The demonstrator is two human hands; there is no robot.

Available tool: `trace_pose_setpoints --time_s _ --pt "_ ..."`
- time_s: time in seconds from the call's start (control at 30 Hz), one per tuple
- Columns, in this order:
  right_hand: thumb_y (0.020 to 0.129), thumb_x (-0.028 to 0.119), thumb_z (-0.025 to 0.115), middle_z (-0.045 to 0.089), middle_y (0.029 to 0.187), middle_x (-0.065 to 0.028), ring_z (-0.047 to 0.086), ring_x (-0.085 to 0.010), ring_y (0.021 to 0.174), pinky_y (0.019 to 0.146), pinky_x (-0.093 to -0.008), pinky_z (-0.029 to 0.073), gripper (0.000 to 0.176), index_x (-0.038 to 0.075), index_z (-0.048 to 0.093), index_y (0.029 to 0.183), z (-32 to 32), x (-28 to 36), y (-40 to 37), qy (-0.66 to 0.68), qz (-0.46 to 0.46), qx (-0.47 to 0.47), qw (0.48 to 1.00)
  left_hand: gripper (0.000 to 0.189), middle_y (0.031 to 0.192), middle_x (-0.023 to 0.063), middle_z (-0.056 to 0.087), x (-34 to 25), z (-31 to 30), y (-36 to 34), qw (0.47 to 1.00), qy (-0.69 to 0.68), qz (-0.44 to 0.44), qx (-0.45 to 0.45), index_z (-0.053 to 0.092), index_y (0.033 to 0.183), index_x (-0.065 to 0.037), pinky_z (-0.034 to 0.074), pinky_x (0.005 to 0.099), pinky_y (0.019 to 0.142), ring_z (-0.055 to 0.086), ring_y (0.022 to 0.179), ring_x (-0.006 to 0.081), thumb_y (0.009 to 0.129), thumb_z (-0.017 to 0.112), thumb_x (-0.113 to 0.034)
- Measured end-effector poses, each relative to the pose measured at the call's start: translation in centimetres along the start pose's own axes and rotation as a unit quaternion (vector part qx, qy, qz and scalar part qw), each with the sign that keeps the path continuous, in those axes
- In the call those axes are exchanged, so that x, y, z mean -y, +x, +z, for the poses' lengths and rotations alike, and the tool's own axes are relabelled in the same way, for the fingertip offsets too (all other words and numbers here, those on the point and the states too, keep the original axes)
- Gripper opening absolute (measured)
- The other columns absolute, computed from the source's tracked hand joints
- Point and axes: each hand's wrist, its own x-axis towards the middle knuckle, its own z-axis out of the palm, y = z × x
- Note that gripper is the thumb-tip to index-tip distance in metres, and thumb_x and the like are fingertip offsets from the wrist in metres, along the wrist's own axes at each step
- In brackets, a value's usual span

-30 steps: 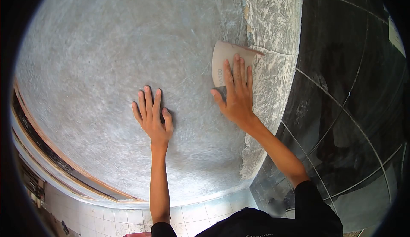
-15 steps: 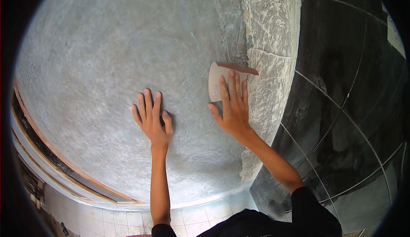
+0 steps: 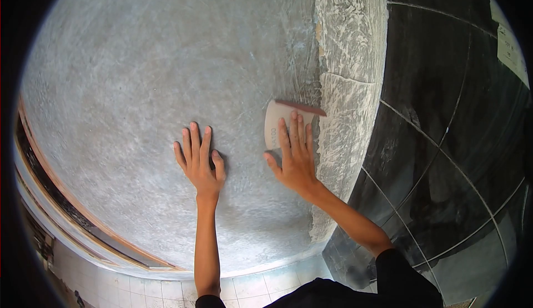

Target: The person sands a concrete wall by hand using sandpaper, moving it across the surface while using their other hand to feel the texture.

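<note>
sanding, looks like | right hand (image 3: 298,169) flat on sandpaper (image 3: 272,127), left hand (image 3: 202,172) splayed on grey wall (image 3: 127,102) | next stroke: even pressure

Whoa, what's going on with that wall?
A person presses their right hand, fingers spread, against a beige sheet of what looks like sandpaper with a reddish-brown curled top edge, on a mottled grey wall. One corner reaches a rough, white-streaked strip. The left hand holds nothing and rests spread on the grey wall.
</note>
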Motion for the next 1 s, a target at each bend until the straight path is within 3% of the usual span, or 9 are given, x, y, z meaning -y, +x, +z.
trace_pose_setpoints --time_s 0.2,0.43,0.53,0.6,0.7,0.8,1.0 --pt "0.093 0.038 0.058 0.014 0.156 -0.0318 0.013 -0.0444 0.146 0.116 -0.0583 0.011 0.081 -0.005 0.022 0.15 -1.9 -1.3 4.4 -0.012 0.061 -0.065 0.996 0.047 0.147 0.0156 0.045 0.0 0.0 -0.1 1.0 -0.003 -0.002 -0.001 0.055 0.135 -0.004 0.011 0.0463 0.119 0.031 0.144 0.028 0.09 0.045 -0.011" --pt "0.093 0.039 0.057 0.013 0.156 -0.0319 0.013 -0.0451 0.146 0.115 -0.0594 0.012 0.08 -0.005 0.022 0.15 0.2 0.6 0.6 0.007 0.013 -0.011 1.0 0.046 0.146 0.0131 0.048 0.0 0.0 -0.2 1.0 -0.002 -0.013 -0.005 0.059 0.132 -0.008 0.014 0.0475 0.118 0.036 0.141 0.028 0.088 0.045 -0.012" --pt "0.093 0.039 0.057 0.013 0.155 -0.033 0.015 -0.0458 0.145 0.115 -0.0594 0.012 0.08 -0.004 0.022 0.15 -0.7 -1.6 3.4 -0.028 0.002 -0.041 0.999 0.047 0.147 0.0132 0.046 0.1 0.0 -0.1 1.0 -0.005 -0.008 -0.003 0.058 0.133 -0.007 0.013 0.0474 0.119 0.034 0.143 0.0279 0.088 0.046 -0.011" --pt "0.093 0.04 0.057 0.014 0.154 -0.0339 0.016 -0.0466 0.144 0.115 -0.0594 0.013 0.08 -0.004 0.022 0.15 -2.1 -2.1 6.1 -0.04 0.053 -0.091 0.994 0.047 0.148 0.0133 0.045 0.1 0.0 -0.2 1.0 -0.007 -0.003 0.0 0.056 0.134 -0.006 0.012 0.0472 0.119 0.031 0.144 0.0278 0.088 0.046 -0.01" --pt "0.092 0.04 0.058 0.015 0.154 -0.0339 0.017 -0.0467 0.144 0.115 -0.0601 0.013 0.081 -0.004 0.022 0.15 -1.9 -1.6 6.9 -0.065 0.059 -0.116 0.989 0.046 0.145 0.0132 0.049 -0.1 0.0 -0.2 1.0 -0.004 -0.018 -0.004 0.06 0.131 -0.008 0.014 0.0477 0.118 0.036 0.141 0.0283 0.088 0.045 -0.013" --pt "0.092 0.041 0.058 0.016 0.154 -0.0338 0.018 -0.0465 0.144 0.114 -0.061 0.013 0.081 -0.004 0.023 0.15 -0.5 0.3 4.3 -0.057 -0.003 -0.072 0.996 0.047 0.145 0.0133 0.049 0.0 0.0 -0.2 1.0 -0.009 -0.022 -0.004 0.06 0.131 -0.008 0.014 0.0477 0.118 0.037 0.141 0.0285 0.087 0.046 -0.013" --pt "0.092 0.042 0.058 0.018 0.153 -0.0348 0.017 -0.0478 0.144 0.114 -0.0621 0.012 0.08 -0.005 0.026 0.149 -0.4 -0.2 4.3 -0.055 -0.034 -0.049 0.997 0.048 0.145 0.0127 0.05 0.0 -0.3 -0.2 1.0 -0.015 -0.023 0.007 0.06 0.131 -0.009 0.014 0.0484 0.118 0.037 0.141 0.0287 0.084 0.048 -0.012"
